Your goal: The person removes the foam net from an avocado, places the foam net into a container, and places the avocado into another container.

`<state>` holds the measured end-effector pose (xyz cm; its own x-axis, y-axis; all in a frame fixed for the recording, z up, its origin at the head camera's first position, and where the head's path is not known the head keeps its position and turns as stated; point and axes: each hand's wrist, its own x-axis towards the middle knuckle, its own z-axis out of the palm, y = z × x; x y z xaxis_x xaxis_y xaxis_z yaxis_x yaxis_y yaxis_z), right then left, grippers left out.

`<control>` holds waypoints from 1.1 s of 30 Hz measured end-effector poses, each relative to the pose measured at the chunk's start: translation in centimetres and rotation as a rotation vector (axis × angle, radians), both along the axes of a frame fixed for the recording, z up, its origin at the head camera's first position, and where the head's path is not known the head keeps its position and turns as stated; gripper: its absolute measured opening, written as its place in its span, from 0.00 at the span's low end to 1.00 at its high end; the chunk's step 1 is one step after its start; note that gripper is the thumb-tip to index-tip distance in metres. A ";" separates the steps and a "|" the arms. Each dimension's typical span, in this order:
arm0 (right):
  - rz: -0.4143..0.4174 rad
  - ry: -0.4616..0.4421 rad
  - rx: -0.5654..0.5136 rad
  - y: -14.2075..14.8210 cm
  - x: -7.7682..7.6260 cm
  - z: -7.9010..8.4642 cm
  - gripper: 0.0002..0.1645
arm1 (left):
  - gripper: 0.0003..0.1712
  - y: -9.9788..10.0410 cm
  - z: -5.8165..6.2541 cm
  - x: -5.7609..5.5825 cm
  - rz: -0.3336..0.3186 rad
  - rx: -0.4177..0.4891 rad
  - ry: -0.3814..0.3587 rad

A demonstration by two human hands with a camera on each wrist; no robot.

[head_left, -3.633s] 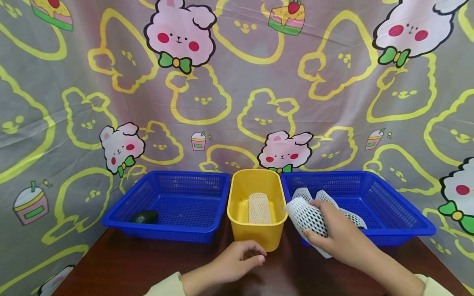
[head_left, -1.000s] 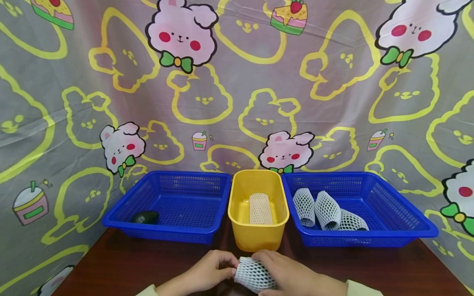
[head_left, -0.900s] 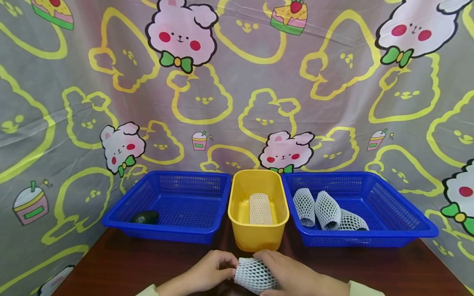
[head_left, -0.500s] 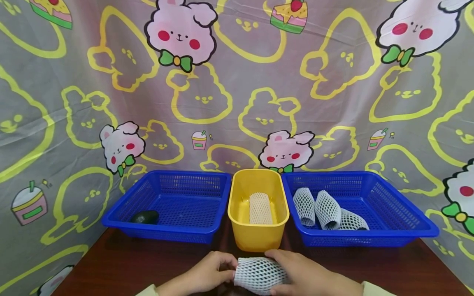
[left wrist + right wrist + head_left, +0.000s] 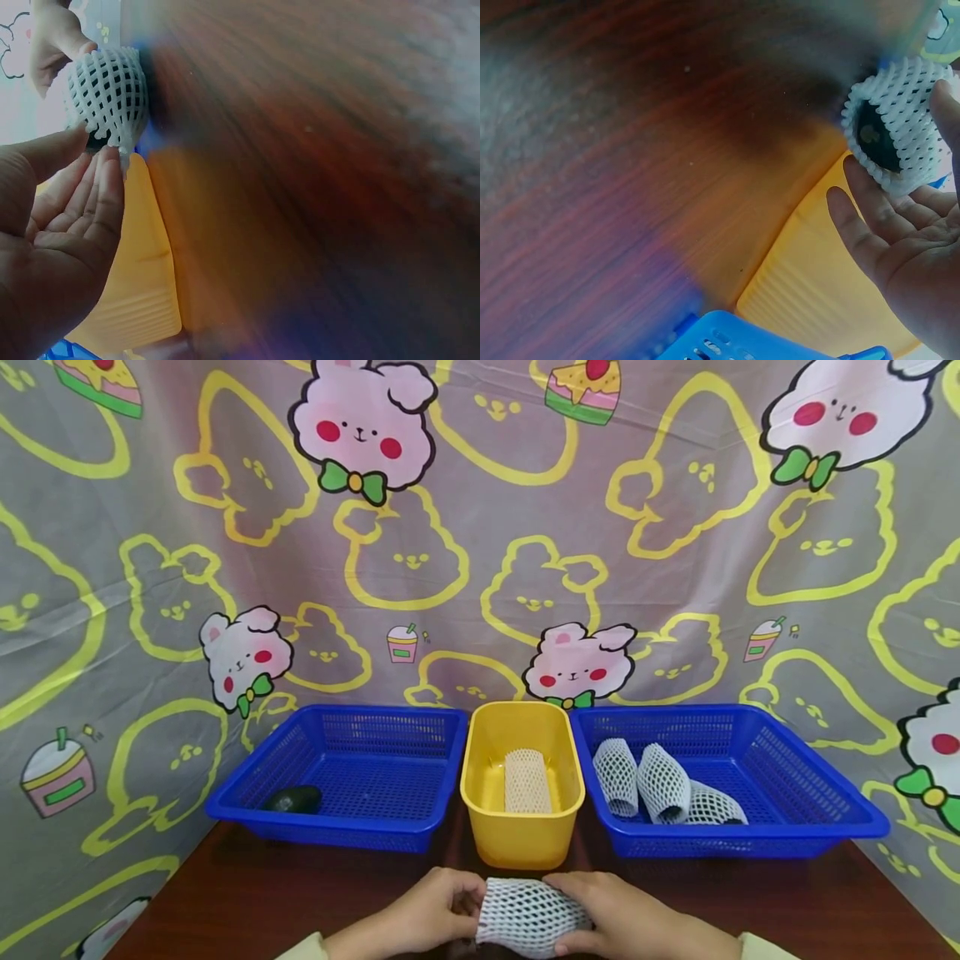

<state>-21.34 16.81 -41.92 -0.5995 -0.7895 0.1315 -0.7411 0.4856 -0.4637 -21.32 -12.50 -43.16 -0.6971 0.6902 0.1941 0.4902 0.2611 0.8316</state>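
An avocado in a white foam net sleeve (image 5: 528,914) lies sideways between both hands, low over the table in front of the yellow bin. My left hand (image 5: 438,910) pinches the net's left end between thumb and fingertips; the left wrist view shows some dark skin at that net edge. At the other end my right hand (image 5: 618,906) grips the sleeve with the thumb on the near side and fingers on the far side. The right wrist view shows the avocado's dark green end (image 5: 877,139) in the net's opening there.
A yellow bin (image 5: 521,852) holds a cream foam net (image 5: 527,781). Left of it, a blue basket (image 5: 330,827) holds one bare avocado (image 5: 294,799). The right blue basket (image 5: 750,832) holds three netted fruits (image 5: 663,783). A patterned curtain (image 5: 480,527) hangs behind.
My right hand has brought the white net from beside the right basket to the middle, where my left hand met it. Since then the right hand has shifted right, exposing more net.
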 end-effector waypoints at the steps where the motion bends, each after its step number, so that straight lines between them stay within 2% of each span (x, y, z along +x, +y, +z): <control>1: 0.005 0.003 -0.005 0.0 0.0 -0.1 0.38 | 0.10 0.1 0.0 -0.1 -0.001 0.004 0.010; 6: 0.035 0.046 -0.030 0.1 0.0 -0.3 0.37 | 0.09 0.7 0.0 -0.2 0.005 0.044 -0.006; 12: 0.055 0.114 -0.043 0.2 0.0 -0.5 0.36 | 0.16 1.4 -0.3 0.0 -0.009 0.098 -0.054; 16: 0.060 0.123 -0.059 0.2 0.0 -0.5 0.35 | 0.18 1.9 -0.4 0.1 -0.008 0.102 -0.095; 20: 0.063 0.134 -0.070 0.2 0.0 -0.5 0.34 | 0.20 2.4 -0.5 0.1 -0.001 0.103 -0.104; 24: 0.063 0.144 -0.078 0.1 0.0 -0.6 0.34 | 0.20 2.7 -0.5 0.1 0.012 0.064 -0.030; 27: 0.067 0.146 -0.088 0.1 -0.1 -0.7 0.34 | 0.19 2.8 -0.5 0.0 0.034 -0.003 0.091; 29: 0.067 0.143 -0.094 0.0 -0.1 -0.7 0.34 | 0.19 2.8 -0.4 -0.1 0.050 -0.043 0.146; 33: 0.060 0.132 -0.092 0.0 -0.1 -0.7 0.35 | 0.19 3.1 -0.4 -0.2 0.060 -0.072 0.185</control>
<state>-21.42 16.83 -42.58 -0.5247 -0.8041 0.2794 -0.8246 0.3987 -0.4013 -21.48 -9.44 -43.56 -0.6947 0.6649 0.2743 0.6143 0.3502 0.7071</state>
